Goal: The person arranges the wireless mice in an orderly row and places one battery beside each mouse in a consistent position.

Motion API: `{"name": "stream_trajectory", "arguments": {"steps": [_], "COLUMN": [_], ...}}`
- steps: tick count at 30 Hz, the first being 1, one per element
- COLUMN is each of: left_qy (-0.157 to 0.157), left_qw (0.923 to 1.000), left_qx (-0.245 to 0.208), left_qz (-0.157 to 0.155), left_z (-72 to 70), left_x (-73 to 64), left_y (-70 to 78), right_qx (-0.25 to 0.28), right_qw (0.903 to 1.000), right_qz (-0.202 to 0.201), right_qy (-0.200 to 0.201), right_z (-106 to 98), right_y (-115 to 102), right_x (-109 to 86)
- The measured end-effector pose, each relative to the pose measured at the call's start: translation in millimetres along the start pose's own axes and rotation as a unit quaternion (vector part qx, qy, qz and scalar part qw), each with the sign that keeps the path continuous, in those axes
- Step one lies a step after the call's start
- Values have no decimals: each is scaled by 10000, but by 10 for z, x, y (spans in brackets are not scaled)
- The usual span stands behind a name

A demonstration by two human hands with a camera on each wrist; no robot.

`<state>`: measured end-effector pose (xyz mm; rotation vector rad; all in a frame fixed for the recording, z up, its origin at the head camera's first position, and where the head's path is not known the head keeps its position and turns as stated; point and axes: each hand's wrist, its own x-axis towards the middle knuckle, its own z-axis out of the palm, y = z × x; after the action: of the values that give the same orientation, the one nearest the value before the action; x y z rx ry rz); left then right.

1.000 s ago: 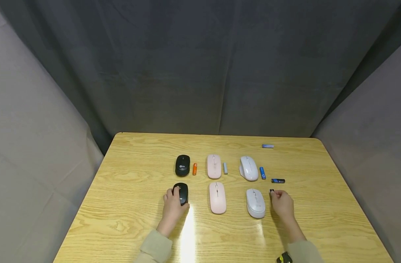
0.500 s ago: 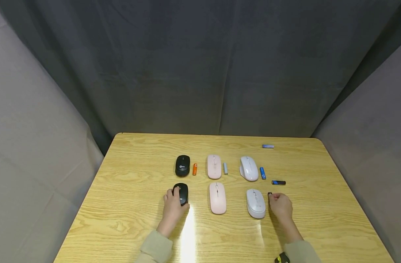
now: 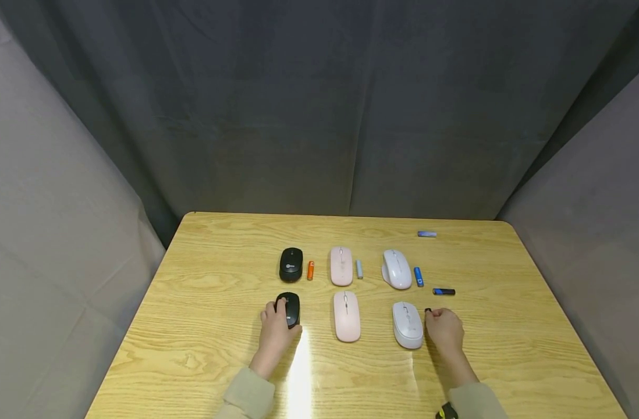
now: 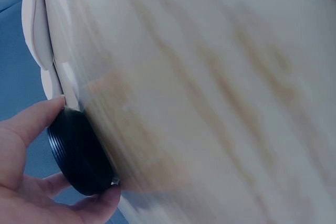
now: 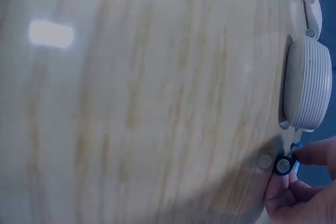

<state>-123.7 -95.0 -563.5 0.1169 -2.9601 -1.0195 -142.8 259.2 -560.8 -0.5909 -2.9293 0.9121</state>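
My left hand (image 3: 274, 334) holds the near black computer mouse (image 3: 293, 308), thumb on one side and fingers on the other. In the left wrist view this mouse (image 4: 79, 150) rests on the table between the fingertips. On the right, my right hand (image 3: 446, 331) pinches a small dark battery (image 3: 428, 310) between thumb and fingers, just right of the near white mouse (image 3: 407, 326). Seen from the right wrist, the battery (image 5: 283, 166) turns one end toward the camera, low over the table by the ribbed side of the white mouse (image 5: 310, 82); fingers hide the rest of it.
Behind stand another black mouse (image 3: 291, 265), a pink mouse (image 3: 341, 266) and a white mouse (image 3: 397, 269). Beside them lie orange (image 3: 311, 270), grey (image 3: 359, 269) and blue (image 3: 419, 277) batteries. A near pink mouse (image 3: 347, 317), a black-blue battery (image 3: 444, 291) and a pale-purple battery (image 3: 426, 234) are also there.
My right hand has shifted slightly left and toward the person with the battery, coming closer to the near white mouse. The left hand stays on the black mouse.
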Motion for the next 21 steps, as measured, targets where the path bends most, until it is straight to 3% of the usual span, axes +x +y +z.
{"name": "stream_trajectory", "arguments": {"steps": [11, 21], "left_qy": [-14, -8], "left_qw": [10000, 10000], "left_qx": [-8, 9], "left_qz": [-20, -36], "left_z": [-8, -5], "left_x": [-6, 1], "left_y": [14, 4], "right_qx": [22, 207], "right_qw": [9999, 9997], "right_qz": [117, -15], "right_qy": [21, -145], "right_z": [12, -44], "right_y": [-3, 2], "right_x": [1, 52]}}
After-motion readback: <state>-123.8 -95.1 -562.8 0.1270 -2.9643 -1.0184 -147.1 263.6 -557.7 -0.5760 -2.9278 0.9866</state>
